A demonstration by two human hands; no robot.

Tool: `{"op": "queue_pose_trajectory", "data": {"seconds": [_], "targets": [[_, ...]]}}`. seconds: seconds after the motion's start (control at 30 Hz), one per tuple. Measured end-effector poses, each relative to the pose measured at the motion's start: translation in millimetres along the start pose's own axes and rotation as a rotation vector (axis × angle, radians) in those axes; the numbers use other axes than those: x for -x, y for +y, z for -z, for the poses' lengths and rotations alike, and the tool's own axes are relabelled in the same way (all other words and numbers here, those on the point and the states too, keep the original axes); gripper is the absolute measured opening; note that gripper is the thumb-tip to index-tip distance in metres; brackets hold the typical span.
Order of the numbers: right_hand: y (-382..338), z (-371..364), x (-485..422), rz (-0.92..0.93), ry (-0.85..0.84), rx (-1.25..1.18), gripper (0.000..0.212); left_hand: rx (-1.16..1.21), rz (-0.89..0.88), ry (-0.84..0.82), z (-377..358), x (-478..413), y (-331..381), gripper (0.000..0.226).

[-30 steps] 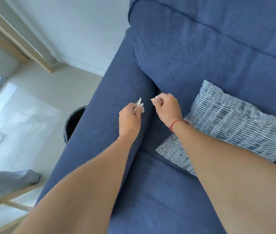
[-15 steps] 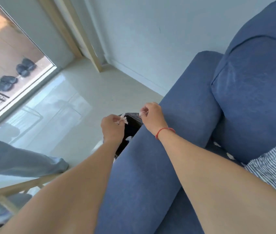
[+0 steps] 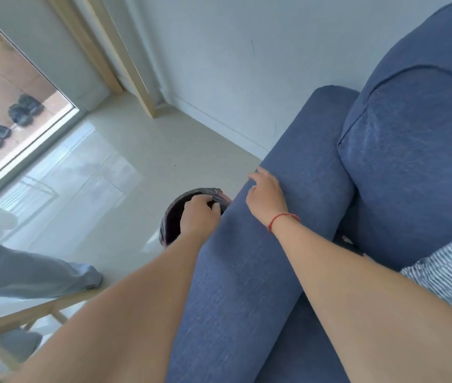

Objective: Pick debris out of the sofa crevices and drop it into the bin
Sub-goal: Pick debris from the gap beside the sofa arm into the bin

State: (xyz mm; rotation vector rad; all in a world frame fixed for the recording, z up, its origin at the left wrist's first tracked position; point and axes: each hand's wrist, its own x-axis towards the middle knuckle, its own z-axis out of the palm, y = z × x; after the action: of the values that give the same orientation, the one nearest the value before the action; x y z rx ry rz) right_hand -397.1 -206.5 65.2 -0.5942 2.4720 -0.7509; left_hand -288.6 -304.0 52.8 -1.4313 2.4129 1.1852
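Head view: left hand (image 3: pixel 198 214) over bin (image 3: pixel 167 225) mouth, fingers curled, contents indiscernible; right hand (image 3: pixel 266 193) loosely spread, empty, on sofa armrest (image 3: pixel 247 272) beside bin, opening upward

**Bright daylight, soft focus, wide-angle bend**

Daylight pours in through the glass door (image 3: pixel 12 100) at the left, and the glossy floor (image 3: pixel 86 172) throws it back as pale glare and hazy reflections. The sofa (image 3: pixel 413 161) is evenly lit, with a dark shadow in the gap beside its arm. The whole picture is slightly soft. Straight lines bow and lean toward the edges.
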Motion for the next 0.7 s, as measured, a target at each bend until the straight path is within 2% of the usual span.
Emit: {"op": "queue_pose_trajectory", "data": {"seconds": [0.1,0.2,0.3,0.43,0.57,0.7], "targets": [[31.7,23.2,11.7,-0.003,0.093,0.053,0.044,-0.033,-0.134,-0.081,-30.6,11.2,38.6,0.026],[68.8,42.7,30.7,0.022,0.162,0.163,0.044,-0.129,-0.263,-0.096,-67.7,21.3,76.2,0.052],[102.5,54.7,44.7,0.023,0.195,0.209,0.049,-0.223,-0.256,-0.005,-94.7,22.2,102.1,0.06],[149.4,62.1,54.4,-0.212,0.252,0.1,0.049,-0.258,-0.209,0.089,-122.2,14.8,121.1,0.064],[188.7,54.6,63.6,-0.353,0.164,0.068,0.045,-0.282,-0.161,0.201,-144.5,14.0,130.9,0.068],[210.5,36.1,50.9,-0.427,0.034,-0.035,0.027,-0.308,-0.172,0.325,-157.4,7.3,126.6,0.07]]}}
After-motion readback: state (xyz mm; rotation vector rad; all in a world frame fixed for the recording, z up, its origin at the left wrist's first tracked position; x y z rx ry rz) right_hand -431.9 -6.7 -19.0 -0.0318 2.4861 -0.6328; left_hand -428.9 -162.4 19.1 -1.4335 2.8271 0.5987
